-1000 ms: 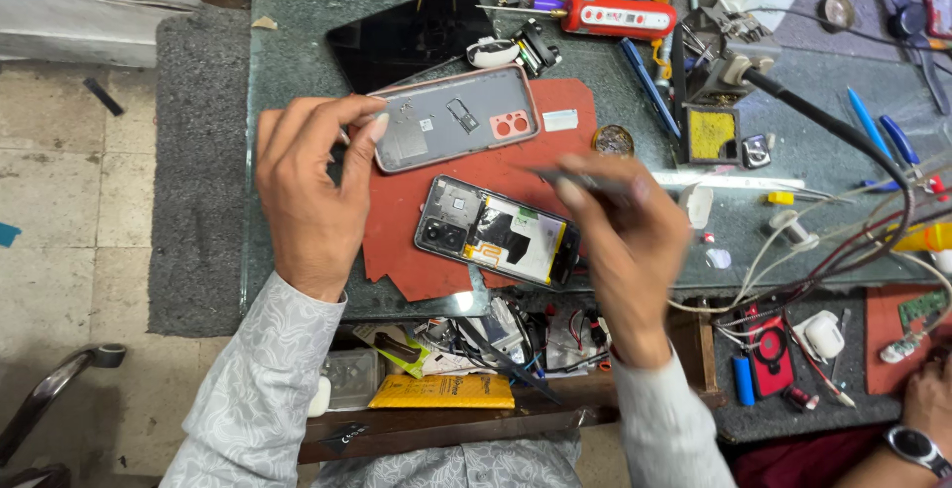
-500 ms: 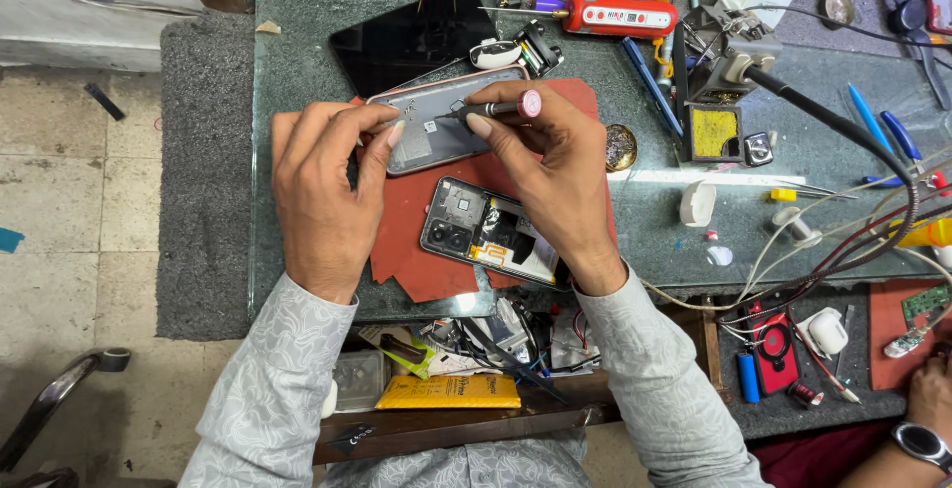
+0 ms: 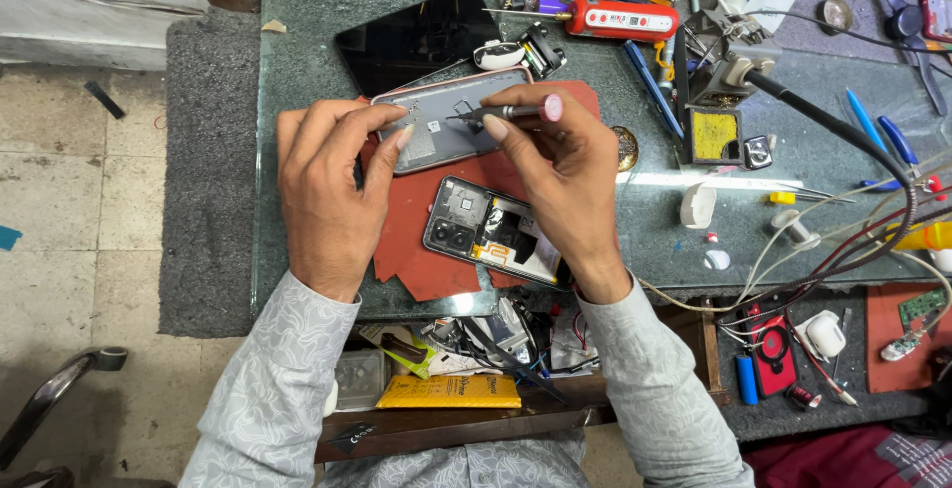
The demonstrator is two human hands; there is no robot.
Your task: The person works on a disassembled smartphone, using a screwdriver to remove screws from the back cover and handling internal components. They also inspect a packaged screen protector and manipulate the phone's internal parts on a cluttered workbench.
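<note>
left hand [image 3: 327, 185] pinching grey back cover [image 3: 441, 131], right hand [image 3: 560, 166] gripping pink-capped tool [image 3: 511, 111], tip seemingly touching cover

Bare green benchtop [image 3: 297, 151] lies open left of the red mat [image 3: 416, 240]; tools and cables [image 3: 843, 240] crowd the right.

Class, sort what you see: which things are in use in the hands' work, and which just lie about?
In use: left hand, right hand, grey back cover, pink-capped tool, opened phone, red mat.
Lying about: red screwdriver, black screen panel, blue pens.
</note>
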